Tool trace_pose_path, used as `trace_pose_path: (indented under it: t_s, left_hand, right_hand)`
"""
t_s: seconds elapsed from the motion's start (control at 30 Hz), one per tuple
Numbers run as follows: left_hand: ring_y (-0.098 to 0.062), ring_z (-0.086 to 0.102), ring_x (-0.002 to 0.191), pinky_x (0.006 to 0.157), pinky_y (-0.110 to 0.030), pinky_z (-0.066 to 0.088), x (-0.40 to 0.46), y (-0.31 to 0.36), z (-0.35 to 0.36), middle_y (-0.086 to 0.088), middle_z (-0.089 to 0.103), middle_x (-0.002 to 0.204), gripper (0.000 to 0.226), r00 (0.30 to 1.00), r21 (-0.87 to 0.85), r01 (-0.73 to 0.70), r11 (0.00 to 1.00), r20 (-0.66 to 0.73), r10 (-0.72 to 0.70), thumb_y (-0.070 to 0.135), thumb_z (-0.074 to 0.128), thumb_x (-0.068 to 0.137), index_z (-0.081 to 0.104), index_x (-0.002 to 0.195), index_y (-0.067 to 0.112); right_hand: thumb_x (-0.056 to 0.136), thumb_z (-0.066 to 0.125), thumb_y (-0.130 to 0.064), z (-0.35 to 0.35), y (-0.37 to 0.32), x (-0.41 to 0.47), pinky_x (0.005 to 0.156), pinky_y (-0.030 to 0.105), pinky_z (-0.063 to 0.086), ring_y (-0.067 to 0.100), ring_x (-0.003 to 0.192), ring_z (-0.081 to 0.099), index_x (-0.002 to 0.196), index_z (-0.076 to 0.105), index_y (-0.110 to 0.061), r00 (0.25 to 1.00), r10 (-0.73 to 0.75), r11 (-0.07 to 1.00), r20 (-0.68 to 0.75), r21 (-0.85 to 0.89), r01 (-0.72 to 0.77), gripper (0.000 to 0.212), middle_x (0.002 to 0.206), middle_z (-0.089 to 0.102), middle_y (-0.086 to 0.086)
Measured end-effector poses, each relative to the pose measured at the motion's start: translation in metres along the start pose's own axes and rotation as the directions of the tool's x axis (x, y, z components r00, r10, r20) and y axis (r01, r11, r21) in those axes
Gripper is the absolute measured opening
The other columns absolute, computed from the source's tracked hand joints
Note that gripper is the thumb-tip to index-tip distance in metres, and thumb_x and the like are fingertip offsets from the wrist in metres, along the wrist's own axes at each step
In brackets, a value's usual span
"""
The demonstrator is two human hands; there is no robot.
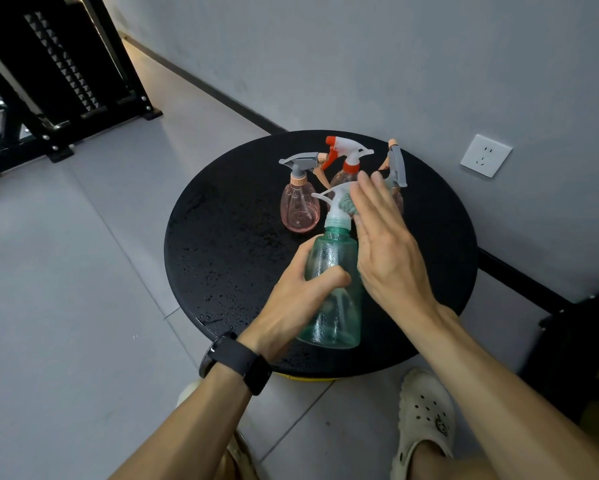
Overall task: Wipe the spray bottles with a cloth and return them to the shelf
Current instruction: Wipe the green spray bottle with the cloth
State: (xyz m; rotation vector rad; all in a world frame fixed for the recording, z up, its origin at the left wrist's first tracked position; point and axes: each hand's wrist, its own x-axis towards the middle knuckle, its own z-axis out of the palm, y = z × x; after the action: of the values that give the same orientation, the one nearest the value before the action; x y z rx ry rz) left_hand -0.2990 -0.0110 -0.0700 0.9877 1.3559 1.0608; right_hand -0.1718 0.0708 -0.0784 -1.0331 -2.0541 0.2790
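A left hand [292, 303] gripped a green spray bottle [336, 271] above the round black table's [221, 237] near edge while the right hand [384, 244], fingers straight, pressed a teal cloth [350, 208] against it.

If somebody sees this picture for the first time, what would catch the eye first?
Likely the green spray bottle at the centre, gripped by the left hand while the flat right hand presses a teal cloth against it. Behind it, three more bottles stand on the round black table.
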Motion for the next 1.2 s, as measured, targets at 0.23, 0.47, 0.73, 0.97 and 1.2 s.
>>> trace_pose_path:
  t_s: [0.23, 0.47, 0.73, 0.97, 1.2]
  left_hand:
    - [-0.011, 0.071, 0.087, 0.072, -0.027, 0.055, 0.002, 0.002, -0.005, 0.003, 0.071, 0.103, 0.053, 0.999, -0.064, 0.006, 0.998, -0.045, -0.009, 0.029, 0.065, 0.072, 0.058, 0.124, 0.033]
    - [-0.019, 0.071, 0.092, 0.079, -0.036, 0.056, 0.003, 0.0, -0.005, -0.006, 0.07, 0.111, 0.056, 0.998, -0.053, 0.003, 0.999, -0.056, -0.006, 0.034, 0.068, 0.068, 0.058, 0.124, 0.035]
    - [-0.009, 0.072, 0.091, 0.08, -0.027, 0.058, 0.001, -0.003, -0.001, 0.014, 0.072, 0.102, 0.05, 1.0, 0.162, -0.028, 0.986, -0.008, 0.029, 0.021, 0.069, 0.083, 0.049, 0.114, 0.055]
    - [0.002, 0.067, 0.084, 0.066, -0.006, 0.048, -0.004, 0.001, 0.004, 0.017, 0.071, 0.098, 0.057, 0.995, 0.254, -0.06, 0.965, -0.067, 0.079, 0.019, 0.07, 0.082, 0.047, 0.125, 0.049]
    - [0.004, 0.066, 0.084, 0.068, -0.015, 0.048, 0.001, -0.002, -0.008, 0.016, 0.068, 0.102, 0.059, 0.976, 0.289, -0.043, 0.956, -0.194, 0.103, 0.028, 0.072, 0.08, 0.045, 0.129, 0.046]
  right_hand:
    - [0.098, 0.043, 0.003, 0.007, -0.004, -0.008, 0.12, 0.027, 0.016, 0.013, 0.146, 0.015, 0.144, 0.037, 0.001, 0.999, -0.013, 1.0, 0.043, 0.016, 0.013, 0.047, 0.154, 0.031, 0.01]
    - [0.098, 0.043, 0.004, 0.008, -0.006, -0.009, 0.12, 0.03, 0.018, 0.016, 0.147, 0.017, 0.146, 0.036, 0.0, 0.999, 0.019, 0.999, 0.028, 0.026, -0.02, 0.048, 0.155, 0.03, 0.011]
    - [0.098, 0.042, 0.008, -0.001, -0.009, 0.001, 0.118, 0.017, 0.01, 0.015, 0.147, 0.015, 0.147, 0.034, -0.002, 1.0, 0.001, 0.999, -0.008, 0.04, -0.001, 0.05, 0.156, 0.028, 0.007]
    - [0.1, 0.041, 0.001, -0.006, -0.013, 0.002, 0.119, 0.027, 0.021, 0.019, 0.146, 0.02, 0.146, 0.035, 0.0, 0.99, 0.045, 0.996, -0.137, 0.084, -0.034, 0.046, 0.155, 0.028, 0.006]
    - [0.103, 0.035, -0.012, -0.006, -0.013, 0.004, 0.115, 0.048, 0.029, 0.017, 0.145, 0.026, 0.145, 0.038, -0.002, 0.941, 0.203, 0.97, -0.272, 0.184, -0.156, 0.044, 0.155, 0.034, 0.009]
